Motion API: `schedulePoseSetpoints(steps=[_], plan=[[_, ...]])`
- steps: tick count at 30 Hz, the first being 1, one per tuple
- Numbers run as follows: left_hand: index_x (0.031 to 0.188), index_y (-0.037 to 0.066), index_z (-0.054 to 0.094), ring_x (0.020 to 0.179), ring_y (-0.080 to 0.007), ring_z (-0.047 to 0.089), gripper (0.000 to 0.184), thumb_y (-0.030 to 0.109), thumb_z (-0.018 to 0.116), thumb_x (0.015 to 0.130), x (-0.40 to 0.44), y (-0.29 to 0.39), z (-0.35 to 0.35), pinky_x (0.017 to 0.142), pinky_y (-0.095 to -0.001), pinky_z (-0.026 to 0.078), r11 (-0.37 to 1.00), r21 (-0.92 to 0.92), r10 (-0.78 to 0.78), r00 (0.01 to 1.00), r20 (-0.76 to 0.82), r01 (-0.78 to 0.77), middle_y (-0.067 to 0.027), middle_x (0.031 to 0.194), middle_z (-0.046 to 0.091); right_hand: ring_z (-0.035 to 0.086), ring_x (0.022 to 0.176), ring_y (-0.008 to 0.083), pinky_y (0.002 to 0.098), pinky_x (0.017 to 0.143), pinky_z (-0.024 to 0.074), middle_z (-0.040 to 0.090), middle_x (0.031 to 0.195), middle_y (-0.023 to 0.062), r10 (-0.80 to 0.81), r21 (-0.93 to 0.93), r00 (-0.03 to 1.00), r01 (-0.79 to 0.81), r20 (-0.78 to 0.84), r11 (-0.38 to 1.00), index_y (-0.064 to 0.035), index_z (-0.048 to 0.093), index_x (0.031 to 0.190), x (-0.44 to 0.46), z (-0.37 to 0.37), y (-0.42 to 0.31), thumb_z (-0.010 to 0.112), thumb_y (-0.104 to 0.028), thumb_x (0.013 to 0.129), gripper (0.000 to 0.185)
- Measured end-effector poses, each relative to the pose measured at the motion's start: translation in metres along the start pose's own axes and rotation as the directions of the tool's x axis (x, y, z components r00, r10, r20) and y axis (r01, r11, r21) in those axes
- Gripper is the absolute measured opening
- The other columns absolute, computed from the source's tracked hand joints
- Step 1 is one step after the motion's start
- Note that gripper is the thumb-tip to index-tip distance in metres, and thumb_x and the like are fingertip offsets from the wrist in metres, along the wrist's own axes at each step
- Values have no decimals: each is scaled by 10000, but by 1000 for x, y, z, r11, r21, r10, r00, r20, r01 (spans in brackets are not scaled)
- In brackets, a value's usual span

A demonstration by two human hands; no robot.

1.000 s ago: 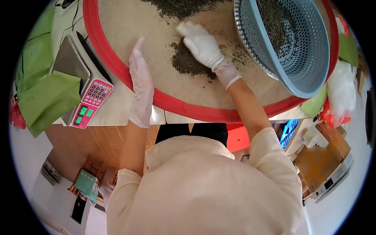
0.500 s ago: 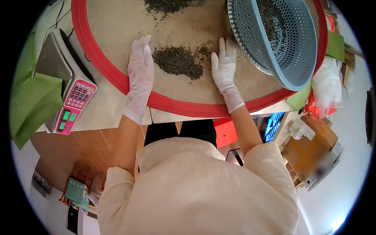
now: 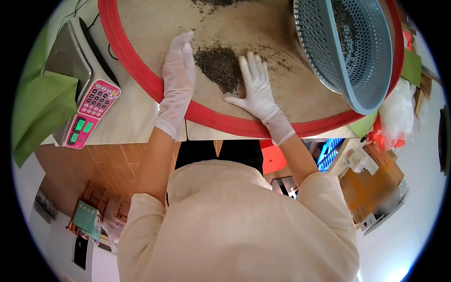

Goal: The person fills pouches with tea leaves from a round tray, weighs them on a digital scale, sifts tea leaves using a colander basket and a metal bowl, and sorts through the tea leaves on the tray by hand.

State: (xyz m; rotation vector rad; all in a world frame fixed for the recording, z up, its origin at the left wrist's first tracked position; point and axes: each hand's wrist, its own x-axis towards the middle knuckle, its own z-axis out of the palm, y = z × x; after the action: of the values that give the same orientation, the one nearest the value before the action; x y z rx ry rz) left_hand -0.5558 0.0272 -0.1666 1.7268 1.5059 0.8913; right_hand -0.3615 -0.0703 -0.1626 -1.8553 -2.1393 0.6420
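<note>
A small pile of dark dried leaf bits [image 3: 220, 68] lies on the round beige tray with a red rim [image 3: 225, 123]. My left hand [image 3: 179, 70], in a white glove, stands on edge at the pile's left side, fingers stretched out together. On the right side, my right hand [image 3: 256, 89] rests gloved on the tray, fingers straight and thumb spread toward the pile's lower end. Neither hand holds anything. Scattered crumbs [image 3: 275, 58] lie just beyond my right fingertips.
A blue perforated basket [image 3: 371, 94] with more dark bits leans tilted at the tray's right, over a metal bowl [image 3: 307, 58]. Another dark heap [image 3: 218, 2] is at the far edge. A pink-panelled scale [image 3: 96, 103] and green sheet [image 3: 47, 108] stand left; a plastic bag [image 3: 397, 105] lies right.
My right hand has moved left against the pile, its thumb now spread. The pile has become narrower. The view has shifted slightly, and my left hand stays at the pile's left side.
</note>
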Motion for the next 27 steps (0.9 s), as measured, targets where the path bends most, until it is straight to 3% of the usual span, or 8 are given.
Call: schedulePoseSetpoints(steps=[10, 14, 16, 22, 23, 24, 26, 27], plan=[[1217, 53, 540, 1142, -247, 508, 321, 161, 379, 961, 3, 9, -5, 992, -322, 369, 985, -112, -137, 990, -37, 132, -117, 1200, 571, 337, 1275, 391, 458, 1074, 263, 369, 1369, 215, -226, 73, 954, 244, -197, 967, -59, 370, 1347, 94, 29, -25, 689, -489, 701, 839], [1260, 78, 519, 1246, -315, 388, 344, 168, 396, 952, 5, -6, 0, 1058, -381, 290, 995, 92, -17, 997, -80, 24, -114, 1287, 512, 392, 1242, 388, 437, 1069, 277, 451, 1309, 232, 184, 376, 884, -10, -429, 927, -17, 442, 1294, 60, 20, -5, 579, -248, 823, 542], [1288, 73, 495, 1268, -328, 363, 376, 185, 421, 936, 5, -14, 15, 1071, -386, 273, 886, 453, 149, 986, -79, -98, -119, 1317, 489, 387, 1246, 389, 450, 1076, 258, 447, 1314, 234, 223, 299, 837, -75, -500, 951, -8, 440, 1296, 54, 28, -2, 514, -181, 852, 482], [1340, 29, 418, 1310, -332, 310, 483, 317, 380, 954, 0, -5, 55, 1100, -395, 214, 965, 224, 143, 990, 1, -139, -178, 1388, 391, 376, 1268, 348, 451, 1077, 247, 419, 1362, 196, 248, 141, 845, -206, -473, 968, -9, 429, 1309, 87, 55, -38, 453, -212, 890, 466], [1346, 24, 407, 1315, -331, 302, 503, 346, 359, 962, 2, -8, 54, 1101, -387, 210, 996, -26, 92, 995, 48, -91, -178, 1393, 382, 376, 1268, 348, 451, 1077, 247, 419, 1362, 196, 249, 156, 847, -198, -469, 968, -9, 429, 1309, 91, 61, -42, 453, -212, 890, 466], [1352, 20, 396, 1320, -329, 294, 525, 375, 339, 969, 4, -8, 53, 1102, -380, 206, 960, -279, 56, 993, 107, -24, -179, 1399, 374, 402, 1250, 341, 436, 1065, 273, 446, 1343, 186, 289, 256, 838, -186, -463, 949, -11, 456, 1289, 96, 60, -46, 443, -217, 902, 438], [1355, 17, 392, 1328, -301, 291, 544, 396, 258, 988, 5, -4, 51, 1103, -363, 201, 974, -223, 61, 991, 115, -35, -154, 1409, 367, 429, 1231, 334, 421, 1052, 298, 473, 1324, 176, 331, 359, 824, -168, -460, 918, -14, 483, 1270, 103, 61, -56, 433, -221, 915, 414], [1353, 26, 400, 1322, -272, 300, 523, 370, 234, 996, 5, 4, 48, 1108, -345, 197, 801, -571, -105, 981, 161, 179, -131, 1407, 374, 457, 1201, 338, 408, 1033, 325, 511, 1283, 169, 415, 609, 786, -62, -458, 791, -16, 523, 1231, 104, 64, -63, 423, -221, 924, 383]])
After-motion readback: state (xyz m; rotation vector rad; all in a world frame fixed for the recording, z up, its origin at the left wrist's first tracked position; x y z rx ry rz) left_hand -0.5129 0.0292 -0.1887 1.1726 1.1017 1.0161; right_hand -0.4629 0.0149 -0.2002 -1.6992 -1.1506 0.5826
